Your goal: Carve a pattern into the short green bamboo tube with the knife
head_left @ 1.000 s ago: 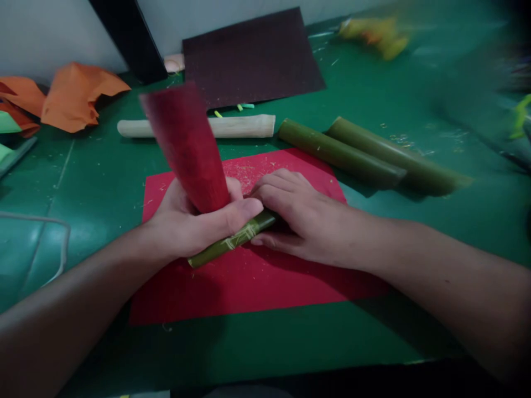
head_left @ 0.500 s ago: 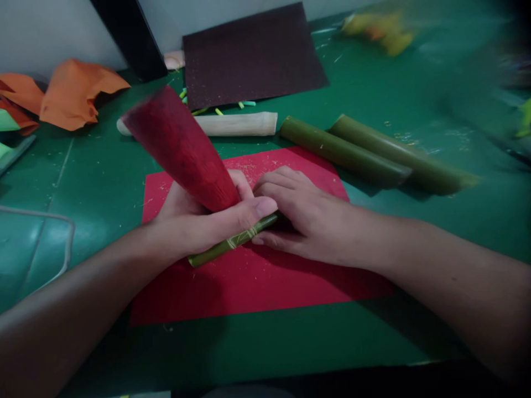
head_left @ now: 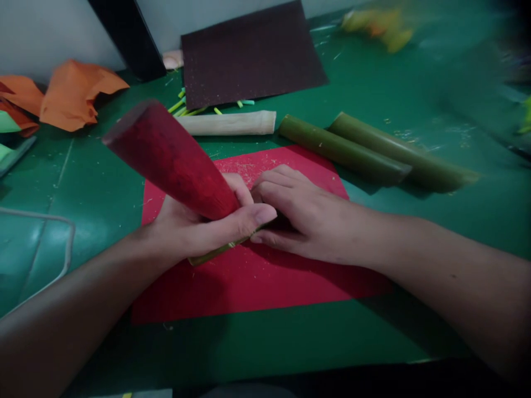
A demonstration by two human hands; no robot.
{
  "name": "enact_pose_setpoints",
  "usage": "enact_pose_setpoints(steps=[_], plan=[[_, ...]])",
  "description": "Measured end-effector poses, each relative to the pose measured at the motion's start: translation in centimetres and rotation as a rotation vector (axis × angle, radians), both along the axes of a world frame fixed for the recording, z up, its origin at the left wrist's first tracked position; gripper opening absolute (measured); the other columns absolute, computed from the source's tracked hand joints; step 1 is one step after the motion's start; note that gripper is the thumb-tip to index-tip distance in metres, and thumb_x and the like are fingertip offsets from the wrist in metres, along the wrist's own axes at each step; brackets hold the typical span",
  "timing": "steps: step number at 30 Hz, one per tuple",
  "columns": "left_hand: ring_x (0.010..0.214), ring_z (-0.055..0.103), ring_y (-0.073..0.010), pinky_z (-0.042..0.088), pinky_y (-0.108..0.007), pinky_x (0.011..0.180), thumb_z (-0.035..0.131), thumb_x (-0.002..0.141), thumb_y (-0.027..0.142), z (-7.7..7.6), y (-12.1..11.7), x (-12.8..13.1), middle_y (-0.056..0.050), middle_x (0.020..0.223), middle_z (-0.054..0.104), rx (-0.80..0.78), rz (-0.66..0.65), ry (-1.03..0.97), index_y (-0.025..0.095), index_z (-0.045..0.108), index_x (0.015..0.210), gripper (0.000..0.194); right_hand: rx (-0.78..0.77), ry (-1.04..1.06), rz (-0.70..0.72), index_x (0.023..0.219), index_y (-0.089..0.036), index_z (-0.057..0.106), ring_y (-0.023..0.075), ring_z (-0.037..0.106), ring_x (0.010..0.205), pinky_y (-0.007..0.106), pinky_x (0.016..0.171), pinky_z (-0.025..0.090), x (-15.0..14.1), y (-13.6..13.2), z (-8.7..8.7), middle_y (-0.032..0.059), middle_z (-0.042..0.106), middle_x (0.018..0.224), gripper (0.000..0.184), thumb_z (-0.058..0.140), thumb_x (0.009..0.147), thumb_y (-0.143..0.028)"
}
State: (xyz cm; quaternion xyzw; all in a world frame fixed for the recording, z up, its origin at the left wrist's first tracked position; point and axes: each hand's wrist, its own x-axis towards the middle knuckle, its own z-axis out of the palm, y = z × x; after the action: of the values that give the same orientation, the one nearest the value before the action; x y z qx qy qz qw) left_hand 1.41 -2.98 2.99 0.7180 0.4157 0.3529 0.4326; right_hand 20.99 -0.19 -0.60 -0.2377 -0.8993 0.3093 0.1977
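Observation:
My left hand (head_left: 199, 229) is wrapped round a thick red tool handle (head_left: 178, 166), which tilts up to the left; the tool's working end is hidden. Its thumb lies along a green bamboo piece (head_left: 209, 255), whose near end pokes out below. My right hand (head_left: 305, 213) is closed over the bamboo's other end, fingers curled above and thumb underneath. Both hands nearly touch over a red sheet (head_left: 257, 290) sprinkled with pale shavings, mostly behind the hands.
Two green bamboo tubes (head_left: 344, 149) lie to the right, and a pale peeled tube (head_left: 232, 123) lies behind the handle. Farther back is a dark brown sheet (head_left: 253, 58) beside a black post (head_left: 128, 38). Crumpled orange paper (head_left: 74, 99) sits at left.
The red handle has leaned further left and down as my left hand turned. Its thumb has shifted right and now covers more of the bamboo's carved band. My right hand stays nearly still.

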Motion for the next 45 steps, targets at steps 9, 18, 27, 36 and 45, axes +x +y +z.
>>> enact_pose_setpoints(steps=[9, 18, 27, 36, 45], plan=[[0.044, 0.051, -0.0082, 0.038, -0.019, 0.041, 0.070, 0.081, 0.024, -0.2, 0.0, -0.2, 0.003, 0.048, 0.056, 0.047, -0.001, 0.078, 0.018, 0.059, 0.058, 0.026, 0.017, -0.021, -0.009, 0.090, -0.020, 0.054, 0.0220, 0.050, 0.091, 0.040, 0.087, 0.039, 0.0, -0.1, 0.2, 0.0070, 0.060, 0.096, 0.018, 0.063, 0.095, -0.036], [0.040, 0.040, -0.0050, 0.030, -0.017, 0.037, 0.061, 0.080, 0.016, 0.2, -0.1, 0.0, 0.005, 0.044, 0.047, 0.030, 0.034, 0.185, 0.018, 0.049, 0.051, 0.032, 0.072, -0.032, -0.012, 0.101, -0.014, 0.060, 0.0251, 0.051, 0.097, 0.043, 0.091, 0.039, 0.3, -0.1, 0.0, 0.0118, 0.062, 0.104, 0.026, 0.062, 0.096, -0.039], [0.040, 0.033, -0.0050, 0.026, -0.021, 0.038, 0.060, 0.077, 0.016, 0.1, -0.2, -0.6, 0.006, 0.043, 0.038, -0.005, 0.033, 0.210, 0.018, 0.039, 0.049, 0.035, 0.051, -0.044, -0.008, 0.104, -0.016, 0.060, 0.0247, 0.053, 0.098, 0.043, 0.092, 0.039, 0.4, -0.1, 0.1, 0.0113, 0.064, 0.107, 0.024, 0.063, 0.095, -0.038], [0.037, 0.034, -0.0045, 0.021, -0.020, 0.035, 0.062, 0.076, 0.013, -0.3, -0.4, -0.8, 0.005, 0.041, 0.041, -0.014, 0.036, 0.098, 0.017, 0.042, 0.046, 0.036, 0.036, -0.051, -0.011, 0.107, -0.014, 0.062, 0.0249, 0.053, 0.097, 0.043, 0.093, 0.038, 0.2, 0.0, 0.2, 0.0116, 0.063, 0.106, 0.028, 0.064, 0.095, -0.039], [0.043, 0.046, -0.0040, 0.036, -0.016, 0.039, 0.074, 0.080, 0.023, -1.0, 0.0, 0.2, 0.005, 0.052, 0.059, 0.010, 0.152, -0.103, 0.017, 0.060, 0.057, 0.028, 0.028, -0.038, -0.018, 0.097, -0.017, 0.059, 0.0245, 0.052, 0.096, 0.043, 0.092, 0.039, 0.3, 0.0, 0.1, 0.0100, 0.062, 0.103, 0.024, 0.063, 0.096, -0.041]])
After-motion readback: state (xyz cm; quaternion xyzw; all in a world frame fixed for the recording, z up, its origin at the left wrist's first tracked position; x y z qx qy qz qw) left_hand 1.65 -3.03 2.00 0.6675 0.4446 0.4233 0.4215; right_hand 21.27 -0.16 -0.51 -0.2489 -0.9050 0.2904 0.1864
